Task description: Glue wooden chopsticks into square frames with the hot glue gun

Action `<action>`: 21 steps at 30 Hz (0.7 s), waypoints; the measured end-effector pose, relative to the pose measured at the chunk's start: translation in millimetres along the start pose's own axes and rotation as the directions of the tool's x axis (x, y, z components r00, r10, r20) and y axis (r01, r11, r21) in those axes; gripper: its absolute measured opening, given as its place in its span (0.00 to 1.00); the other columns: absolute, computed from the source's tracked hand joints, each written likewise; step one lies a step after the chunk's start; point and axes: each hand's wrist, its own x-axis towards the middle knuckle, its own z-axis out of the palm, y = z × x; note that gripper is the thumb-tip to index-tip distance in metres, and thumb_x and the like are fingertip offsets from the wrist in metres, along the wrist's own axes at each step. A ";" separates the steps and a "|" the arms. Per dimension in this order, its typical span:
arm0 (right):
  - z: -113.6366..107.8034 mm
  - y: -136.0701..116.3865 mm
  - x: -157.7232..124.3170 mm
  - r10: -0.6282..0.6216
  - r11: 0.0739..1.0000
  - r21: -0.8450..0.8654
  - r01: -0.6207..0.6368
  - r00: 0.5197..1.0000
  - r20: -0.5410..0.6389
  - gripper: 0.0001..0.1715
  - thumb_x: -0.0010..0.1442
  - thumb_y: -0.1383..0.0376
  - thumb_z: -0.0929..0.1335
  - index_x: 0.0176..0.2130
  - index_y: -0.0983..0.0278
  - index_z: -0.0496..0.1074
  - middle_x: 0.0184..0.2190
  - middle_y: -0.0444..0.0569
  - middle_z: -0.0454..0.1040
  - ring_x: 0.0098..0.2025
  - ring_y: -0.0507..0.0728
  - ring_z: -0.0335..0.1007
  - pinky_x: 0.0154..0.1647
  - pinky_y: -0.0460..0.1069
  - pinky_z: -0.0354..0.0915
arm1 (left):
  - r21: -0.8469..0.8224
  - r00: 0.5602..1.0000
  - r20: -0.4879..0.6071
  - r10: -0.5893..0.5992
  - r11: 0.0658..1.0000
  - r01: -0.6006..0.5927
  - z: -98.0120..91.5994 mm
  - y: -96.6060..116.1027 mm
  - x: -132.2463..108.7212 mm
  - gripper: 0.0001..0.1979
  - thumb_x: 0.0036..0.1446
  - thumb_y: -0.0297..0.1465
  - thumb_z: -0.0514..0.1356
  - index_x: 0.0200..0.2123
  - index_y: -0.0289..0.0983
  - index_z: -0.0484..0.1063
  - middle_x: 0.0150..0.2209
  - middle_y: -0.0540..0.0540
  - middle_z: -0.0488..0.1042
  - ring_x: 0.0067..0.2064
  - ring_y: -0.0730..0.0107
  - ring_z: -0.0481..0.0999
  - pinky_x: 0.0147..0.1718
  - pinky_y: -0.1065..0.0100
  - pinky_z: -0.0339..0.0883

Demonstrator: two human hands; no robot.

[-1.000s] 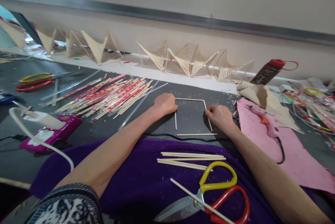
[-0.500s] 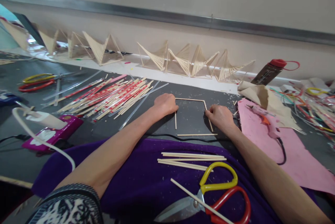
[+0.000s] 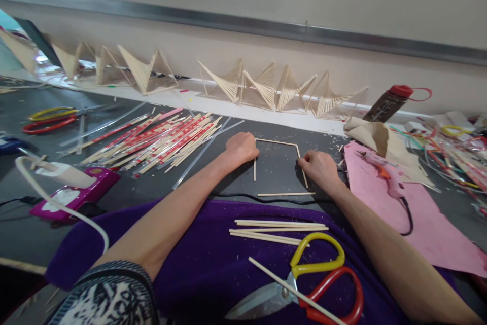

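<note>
Three thin wooden sticks make an open-ended rectangle on the dark table: a far stick (image 3: 276,142), a left stick (image 3: 254,171) and a right stick (image 3: 305,178). My left hand (image 3: 242,147) is closed on the left stick near its far corner, hiding part of it. Around the middle of the right stick, my right hand (image 3: 319,167) pinches with thumb and fingers. A loose stick (image 3: 286,194) lies across the near side, apart from the others. Closer to me, several cut sticks (image 3: 277,226) and scissors (image 3: 281,292) with yellow and red handles rest on purple cloth (image 3: 198,264).
Bundled sticks in red-patterned wrappers (image 3: 175,137) lie left. A purple power strip (image 3: 87,188) with a white cable is farther left. On the right, a glue gun (image 3: 395,188) sits on pink sheeting (image 3: 429,228), near a bottle (image 3: 388,104). Twisted stick models (image 3: 262,86) line the wall.
The left stick and the left end of the far stick have shifted slightly away from me with my left hand. My right hand keeps its pinch on the right stick.
</note>
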 end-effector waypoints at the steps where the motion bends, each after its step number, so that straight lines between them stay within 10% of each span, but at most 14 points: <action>1: 0.3 0.1 0.5 -0.002 1.000 0.003 0.002 1.000 -0.005 0.22 0.56 0.55 0.59 0.31 0.63 0.77 0.29 0.54 0.77 0.36 0.59 0.73 0.31 0.47 0.59 | -0.002 1.000 -0.002 -0.002 1.000 0.002 -0.3 0.1 1.8 0.15 0.45 0.32 0.57 0.36 0.36 0.78 0.36 0.37 0.78 0.39 0.59 0.77 0.34 0.69 0.69; 21: 3.9 -4.1 5.2 0.023 1.000 -0.004 -0.023 0.999 -0.040 0.21 0.56 0.57 0.59 0.31 0.64 0.77 0.29 0.55 0.77 0.36 0.59 0.72 0.31 0.47 0.58 | -0.029 1.000 0.004 0.011 1.000 -0.011 -4.1 5.4 8.6 0.16 0.44 0.32 0.58 0.37 0.34 0.77 0.36 0.35 0.77 0.41 0.55 0.76 0.35 0.65 0.70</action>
